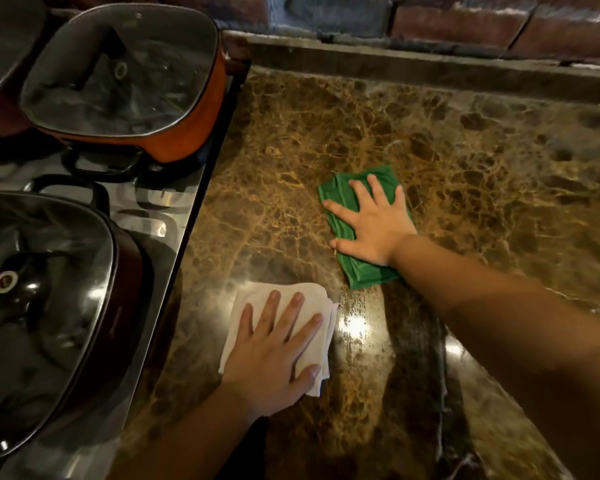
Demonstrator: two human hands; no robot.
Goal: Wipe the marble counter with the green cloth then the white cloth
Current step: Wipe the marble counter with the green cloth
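With the right hand point(374, 223) pressing flat on the green cloth point(361, 268) mid-counter point(482, 150) and the left hand point(274, 344) flat on the white cloth point(312, 296) beside the stove point(174, 216), a wide leftward sweep risks bumping the orange pan point(187, 126).

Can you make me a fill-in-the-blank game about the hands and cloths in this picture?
1. The right hand presses flat on the ____ cloth.
2. The left hand rests on the ____ cloth.
3. Both cloths lie on the marble ____.
4. The orange pot has a ____ lid.

Missing words: green; white; counter; glass
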